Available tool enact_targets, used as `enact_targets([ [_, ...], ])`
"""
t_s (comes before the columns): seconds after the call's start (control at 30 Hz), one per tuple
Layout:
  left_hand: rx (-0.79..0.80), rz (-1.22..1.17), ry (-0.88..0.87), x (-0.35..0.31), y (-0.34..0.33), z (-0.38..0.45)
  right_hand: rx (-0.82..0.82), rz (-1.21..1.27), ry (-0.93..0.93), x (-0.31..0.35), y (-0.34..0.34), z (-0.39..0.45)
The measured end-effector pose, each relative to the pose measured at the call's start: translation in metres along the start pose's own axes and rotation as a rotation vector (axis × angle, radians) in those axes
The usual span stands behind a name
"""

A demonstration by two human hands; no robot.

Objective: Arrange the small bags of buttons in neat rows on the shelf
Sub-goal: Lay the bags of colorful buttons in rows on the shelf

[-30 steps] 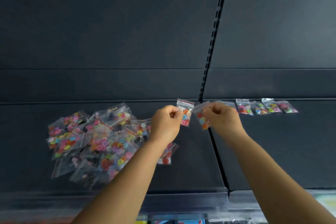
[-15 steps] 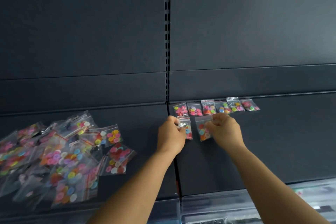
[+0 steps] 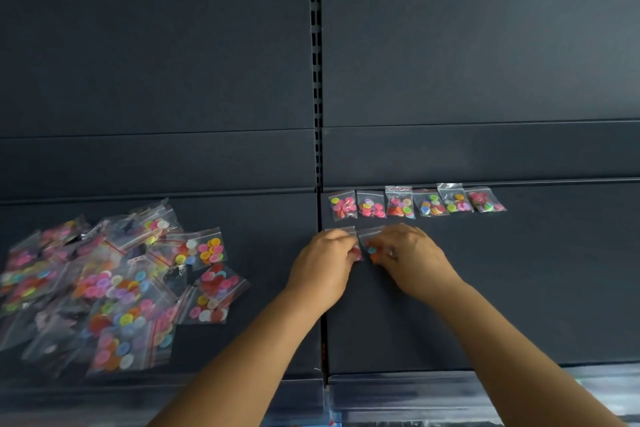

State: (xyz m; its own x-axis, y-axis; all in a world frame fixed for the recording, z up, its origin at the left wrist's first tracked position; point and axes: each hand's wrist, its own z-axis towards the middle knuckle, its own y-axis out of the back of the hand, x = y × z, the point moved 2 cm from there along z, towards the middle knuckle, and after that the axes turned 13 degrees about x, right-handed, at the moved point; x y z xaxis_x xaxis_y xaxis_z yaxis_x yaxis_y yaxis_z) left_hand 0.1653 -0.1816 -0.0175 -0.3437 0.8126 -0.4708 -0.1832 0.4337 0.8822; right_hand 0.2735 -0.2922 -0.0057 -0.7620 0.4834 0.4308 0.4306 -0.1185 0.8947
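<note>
Six small bags of buttons lie side by side in a back row (image 3: 417, 202) on the right shelf (image 3: 519, 288), close against the rear panel, so that the space in front of them stays free for more rows. The last bags in this row are a little tilted, not fully straight.

Just in front of this row, at its left end, both hands are low on the shelf. The left hand (image 3: 323, 265) holds one bag (image 3: 346, 231) with curled fingers; most of this bag is hidden under the hand. The right hand (image 3: 410, 258) pinches a second bag (image 3: 370, 240) just beside the first one. I judge that the two bags are held near each other because they start a second row, lined up under the first bags of the back row.

On the left shelf (image 3: 270, 218) a loose pile of bags (image 3: 114, 288) waits, with the bags lying over each other in all directions. Many bags are not yet arranged, so the task seems to be at an early stage.

The bags are clear, with a thin red line at the closing strip. No brand, label or readable writing shows on them or on the shelves.
</note>
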Motion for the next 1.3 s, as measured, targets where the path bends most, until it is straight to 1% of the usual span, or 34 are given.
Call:
enact_targets([
  [0.1,0.036,0.010,-0.017,-0.002,-0.001,0.003,-0.043,0.001,-0.046,-0.002,-0.001,0.005],
  [0.27,0.043,-0.018,-0.004,-0.005,0.002,0.008,-0.087,-0.002,-0.050,-0.002,-0.002,0.015],
  [0.4,0.037,0.003,0.030,-0.006,-0.001,0.013,-0.092,-0.019,-0.034,-0.004,-0.002,0.017],
  [0.57,0.035,0.010,0.029,-0.005,-0.003,0.013,-0.072,-0.067,-0.030,-0.004,-0.001,0.018],
  [0.7,0.040,0.105,0.046,-0.005,0.003,0.007,-0.078,-0.138,-0.014,0.006,0.001,0.015],
  [0.87,0.011,0.263,0.100,0.008,0.026,-0.021,-0.083,-0.220,0.109,0.040,-0.002,0.010],
  [1.07,-0.041,0.235,0.196,0.047,0.054,-0.074,-0.016,-0.227,0.224,0.100,-0.025,0.010],
  [1.3,-0.005,0.269,0.298,0.105,0.075,-0.128,0.068,-0.156,0.263,0.162,-0.064,0.014],
])
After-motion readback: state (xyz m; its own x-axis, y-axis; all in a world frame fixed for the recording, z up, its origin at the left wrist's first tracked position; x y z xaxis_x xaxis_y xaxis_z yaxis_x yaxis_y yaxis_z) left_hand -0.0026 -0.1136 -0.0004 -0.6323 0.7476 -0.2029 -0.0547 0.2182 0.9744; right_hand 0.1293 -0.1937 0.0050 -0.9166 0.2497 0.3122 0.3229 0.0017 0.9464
